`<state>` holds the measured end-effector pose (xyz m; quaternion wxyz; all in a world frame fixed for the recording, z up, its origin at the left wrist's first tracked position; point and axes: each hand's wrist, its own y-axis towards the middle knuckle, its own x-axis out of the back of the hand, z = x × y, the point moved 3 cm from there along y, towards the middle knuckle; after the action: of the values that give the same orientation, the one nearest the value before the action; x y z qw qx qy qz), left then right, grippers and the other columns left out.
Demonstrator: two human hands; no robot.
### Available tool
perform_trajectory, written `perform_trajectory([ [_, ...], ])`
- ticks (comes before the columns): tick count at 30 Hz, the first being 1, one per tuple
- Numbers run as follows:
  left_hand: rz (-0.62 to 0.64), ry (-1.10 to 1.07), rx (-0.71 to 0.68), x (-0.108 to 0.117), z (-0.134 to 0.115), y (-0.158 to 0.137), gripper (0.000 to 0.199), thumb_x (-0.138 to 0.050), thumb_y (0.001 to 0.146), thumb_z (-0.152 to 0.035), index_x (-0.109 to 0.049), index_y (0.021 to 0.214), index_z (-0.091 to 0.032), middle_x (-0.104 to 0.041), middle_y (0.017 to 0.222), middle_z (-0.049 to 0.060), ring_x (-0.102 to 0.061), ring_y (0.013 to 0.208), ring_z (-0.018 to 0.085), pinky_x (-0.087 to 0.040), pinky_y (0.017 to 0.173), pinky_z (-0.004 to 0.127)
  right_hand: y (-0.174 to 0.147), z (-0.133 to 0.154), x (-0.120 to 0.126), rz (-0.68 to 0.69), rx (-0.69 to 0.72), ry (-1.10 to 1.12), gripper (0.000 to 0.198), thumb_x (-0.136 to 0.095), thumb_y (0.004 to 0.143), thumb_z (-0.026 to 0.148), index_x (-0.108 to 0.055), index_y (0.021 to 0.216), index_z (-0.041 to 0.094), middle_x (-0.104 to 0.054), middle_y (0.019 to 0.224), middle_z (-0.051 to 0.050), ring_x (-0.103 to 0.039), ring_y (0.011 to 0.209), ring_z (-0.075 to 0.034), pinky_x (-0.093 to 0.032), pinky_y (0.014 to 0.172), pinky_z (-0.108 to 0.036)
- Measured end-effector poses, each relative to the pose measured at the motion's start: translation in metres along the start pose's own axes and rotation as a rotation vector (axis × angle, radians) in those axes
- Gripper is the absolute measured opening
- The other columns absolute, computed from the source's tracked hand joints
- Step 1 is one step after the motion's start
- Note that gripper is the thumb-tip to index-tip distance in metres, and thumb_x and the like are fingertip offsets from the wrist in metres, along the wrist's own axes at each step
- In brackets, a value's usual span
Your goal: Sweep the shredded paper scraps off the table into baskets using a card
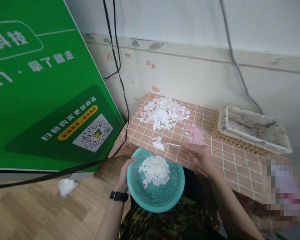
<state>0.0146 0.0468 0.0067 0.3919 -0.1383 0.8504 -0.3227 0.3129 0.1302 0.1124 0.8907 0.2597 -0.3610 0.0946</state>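
My left hand (125,173), with a dark band on its wrist, grips the left rim of a turquoise colander (175,190). The colander is held just below the table's front edge. Inside it lies a heap of white paper scraps (154,170). My right hand (196,155) is closed around the handle of a thin white utensil (173,145), pointing left over the table. Its far end meets a small clump of paper scraps (158,142) near the edge, so its shape there is hard to make out. A larger pile of white and pinkish scraps (162,112) lies farther back.
A pinkish fluffy patch (195,134) rests on the checked tablecloth (236,166). A cloth-lined wicker basket (240,141) stands at the right. On the left is a large green machine (52,90) with black cables (125,96) hanging beside it. White crumpled litter (67,187) lies on the floor.
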Motion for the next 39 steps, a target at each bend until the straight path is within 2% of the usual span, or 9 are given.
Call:
perform_trajectory([
  [5,0.021,-0.011,0.021,-0.001,0.001,-0.001,0.019,-0.062,0.078,-0.025,-0.072,0.083,-0.01,-0.076,0.074,0.009,-0.07,0.066,0.021,-0.055,0.069,0.032,-0.012,0.01,0.004,-0.092,0.009,-0.091,0.025,-0.055,0.089,0.021,-0.07,0.108,0.026,-0.074,0.095,-0.004,-0.072,0.079,-0.02,-0.059,0.069,-0.032],
  [11,-0.011,-0.002,0.01,0.0,0.0,-0.001,0.02,-0.062,0.078,-0.026,-0.072,0.08,-0.009,-0.076,0.071,0.008,-0.069,0.062,0.02,-0.055,0.066,0.031,-0.029,0.019,-0.005,0.09,0.057,-0.014,0.034,-0.052,0.089,0.015,-0.064,0.119,0.026,-0.071,0.11,-0.004,-0.069,0.093,-0.02,-0.058,0.079,-0.033],
  [17,0.006,-0.015,0.019,-0.002,0.0,-0.002,0.019,-0.061,0.079,-0.025,-0.072,0.078,-0.01,-0.076,0.071,0.009,-0.069,0.061,0.02,-0.056,0.065,0.031,-0.032,0.023,-0.009,0.053,0.08,0.003,0.034,-0.054,0.089,0.017,-0.064,0.12,0.026,-0.071,0.11,-0.006,-0.069,0.093,-0.02,-0.058,0.078,-0.033],
  [23,-0.001,-0.009,0.022,-0.002,0.0,-0.003,0.018,-0.063,0.078,-0.025,-0.071,0.078,-0.01,-0.076,0.07,0.009,-0.069,0.061,0.02,-0.056,0.064,0.031,-0.028,0.041,-0.016,0.167,0.173,0.11,0.037,-0.055,0.089,0.016,-0.062,0.122,0.029,-0.069,0.114,-0.003,-0.068,0.097,-0.018,-0.057,0.081,-0.031],
  [25,0.008,-0.01,0.027,-0.002,0.0,-0.002,0.018,-0.063,0.078,-0.026,-0.071,0.078,-0.01,-0.076,0.071,0.009,-0.069,0.061,0.02,-0.056,0.065,0.031,-0.024,0.038,-0.014,0.145,0.161,0.113,0.035,-0.055,0.088,0.016,-0.063,0.119,0.03,-0.071,0.109,-0.002,-0.069,0.091,-0.017,-0.058,0.076,-0.03],
  [30,0.008,-0.001,0.018,0.003,0.0,0.001,0.021,-0.062,0.078,-0.027,-0.072,0.084,-0.009,-0.076,0.075,0.009,-0.07,0.066,0.022,-0.055,0.069,0.033,0.001,0.011,-0.012,-0.068,0.063,-0.025,0.03,-0.055,0.089,0.018,-0.066,0.115,0.028,-0.072,0.105,-0.002,-0.071,0.088,-0.019,-0.058,0.076,-0.032],
  [35,0.015,0.002,0.011,0.006,0.0,0.004,0.02,-0.062,0.078,-0.027,-0.072,0.081,-0.01,-0.076,0.072,0.008,-0.069,0.063,0.02,-0.056,0.066,0.031,0.019,-0.004,-0.019,0.016,0.119,-0.039,0.03,-0.054,0.089,0.018,-0.067,0.114,0.029,-0.071,0.108,-0.001,-0.07,0.09,-0.019,-0.058,0.079,-0.033],
  [39,-0.012,0.008,-0.002,0.008,-0.001,0.004,0.018,-0.063,0.078,-0.026,-0.072,0.08,-0.011,-0.075,0.07,0.007,-0.068,0.061,0.019,-0.055,0.063,0.029,0.016,-0.003,-0.01,0.093,0.151,-0.033,0.028,-0.055,0.089,0.018,-0.068,0.111,0.028,-0.073,0.104,-0.002,-0.071,0.087,-0.018,-0.058,0.075,-0.031],
])
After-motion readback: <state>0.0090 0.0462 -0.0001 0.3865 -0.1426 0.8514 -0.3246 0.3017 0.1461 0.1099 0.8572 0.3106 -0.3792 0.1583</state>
